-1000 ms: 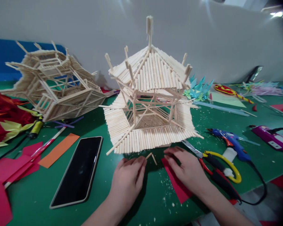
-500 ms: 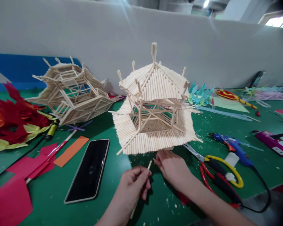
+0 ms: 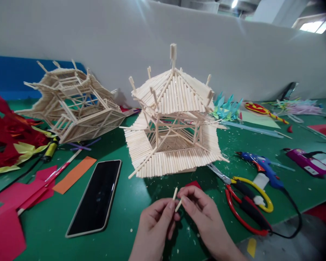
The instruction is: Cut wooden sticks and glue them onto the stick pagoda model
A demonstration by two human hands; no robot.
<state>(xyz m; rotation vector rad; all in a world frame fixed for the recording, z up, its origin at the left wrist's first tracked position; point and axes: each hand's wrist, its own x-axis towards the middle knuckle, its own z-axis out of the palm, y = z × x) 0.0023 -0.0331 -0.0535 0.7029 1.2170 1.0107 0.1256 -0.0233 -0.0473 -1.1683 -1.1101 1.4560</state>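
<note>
My left hand (image 3: 159,223) is closed around a thin wooden stick (image 3: 175,193), whose tip pokes up past the thumb. Between the thumb and fingers of my right hand (image 3: 202,214) is a short wooden stick piece (image 3: 178,206), held slanting beside the first stick. I cannot tell whether the two pieces touch. Just beyond my hands stands a pavilion model (image 3: 176,123) built of pale wooden sticks, with a peaked roof and a wider lower roof. A red paper piece (image 3: 193,184) lies partly behind my right fingers.
Scissors (image 3: 240,185) with red and yellow handles lie to the right, with a blue glue gun (image 3: 263,166) and its cord beyond. A phone (image 3: 96,195) lies left. Another stick model (image 3: 76,105), orange paper (image 3: 75,174) and red paper flowers (image 3: 9,134) are farther left.
My right hand has come back from under the front edge of the model and now meets my left hand, with a short stick piece in its fingers. The view has shifted slightly right.
</note>
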